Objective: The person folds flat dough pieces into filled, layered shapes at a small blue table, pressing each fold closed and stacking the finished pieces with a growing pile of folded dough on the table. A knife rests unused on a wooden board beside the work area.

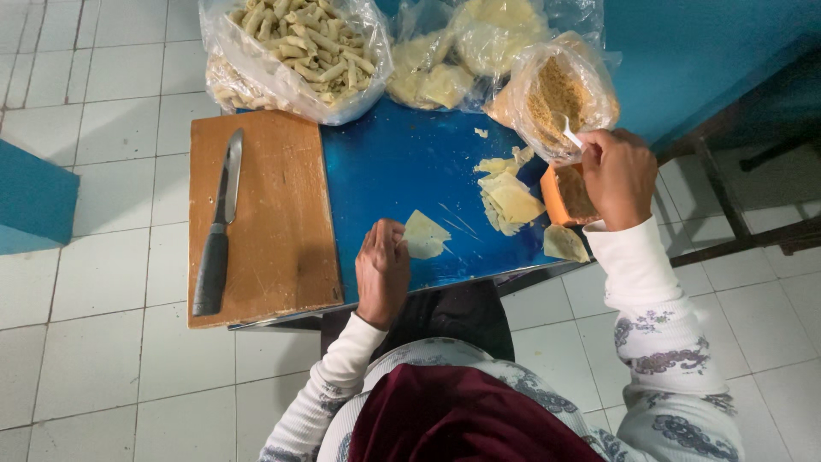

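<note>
Looks like a home kitchen food-prep corner: white tiled floor (111, 111), small blue table (393, 171), wooden board (274, 222) with knife (218, 227), bags of rolled snacks (299, 47) and wrappers (462, 51).

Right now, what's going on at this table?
A person works at a blue table. The left hand presses on a thin pale wrapper piece. The right hand holds a white spoon at an open bag of brown filling. More wrappers lie stacked between. A knife rests on the wooden board; a bag of finished rolls sits behind.
</note>
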`<act>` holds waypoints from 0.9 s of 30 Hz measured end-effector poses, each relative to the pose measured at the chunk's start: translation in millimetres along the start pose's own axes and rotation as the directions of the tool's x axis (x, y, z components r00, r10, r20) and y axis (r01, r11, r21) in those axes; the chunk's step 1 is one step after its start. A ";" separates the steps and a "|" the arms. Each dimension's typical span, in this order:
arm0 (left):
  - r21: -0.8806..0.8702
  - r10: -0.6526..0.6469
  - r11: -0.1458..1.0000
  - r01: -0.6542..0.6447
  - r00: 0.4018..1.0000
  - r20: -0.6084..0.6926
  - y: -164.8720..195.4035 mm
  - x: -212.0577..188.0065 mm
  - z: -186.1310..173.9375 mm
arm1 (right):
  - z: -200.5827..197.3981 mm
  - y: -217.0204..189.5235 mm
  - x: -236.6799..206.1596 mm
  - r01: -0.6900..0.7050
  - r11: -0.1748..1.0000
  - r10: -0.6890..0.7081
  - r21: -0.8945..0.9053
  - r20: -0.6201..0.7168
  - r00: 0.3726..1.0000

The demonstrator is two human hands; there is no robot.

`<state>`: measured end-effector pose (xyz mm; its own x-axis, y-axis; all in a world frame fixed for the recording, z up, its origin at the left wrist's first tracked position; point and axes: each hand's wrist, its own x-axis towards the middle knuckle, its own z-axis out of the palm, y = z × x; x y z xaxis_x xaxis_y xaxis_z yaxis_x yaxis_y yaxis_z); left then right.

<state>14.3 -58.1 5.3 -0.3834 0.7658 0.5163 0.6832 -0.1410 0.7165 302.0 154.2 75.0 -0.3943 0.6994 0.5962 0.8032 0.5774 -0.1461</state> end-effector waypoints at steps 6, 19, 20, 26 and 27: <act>0.005 0.007 1.000 -0.007 1.000 -0.019 -2.6 -2.7 -0.5 | 3.6 13.9 2.9 -0.248 0.898 0.216 0.362 0.129 0.968; -0.052 -0.023 0.998 0.022 0.999 -0.023 -4.5 -4.9 -3.6 | -27.9 -14.4 -0.8 -0.350 0.646 0.232 0.678 0.262 0.937; -0.056 -0.041 0.998 0.040 0.999 -0.019 -4.9 -4.6 -3.6 | -28.1 -20.4 -1.9 -0.359 0.583 0.198 0.729 0.301 0.933; -0.072 -0.090 0.993 0.089 0.996 -0.012 -2.9 -9.0 -7.4 | -8.4 -79.9 -30.1 -0.459 0.498 -0.021 0.735 0.540 0.842; -0.073 -0.095 0.993 0.094 0.995 -0.014 -2.7 -8.3 -7.9 | -4.1 -90.6 -35.8 -0.507 0.475 -0.048 0.719 0.596 0.801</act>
<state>10.7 -69.0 2.8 -0.4553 0.7671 0.4520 0.5967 -0.1140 0.7944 245.2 75.2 70.2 -0.6205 0.7841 0.0140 0.2601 0.2226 -0.9396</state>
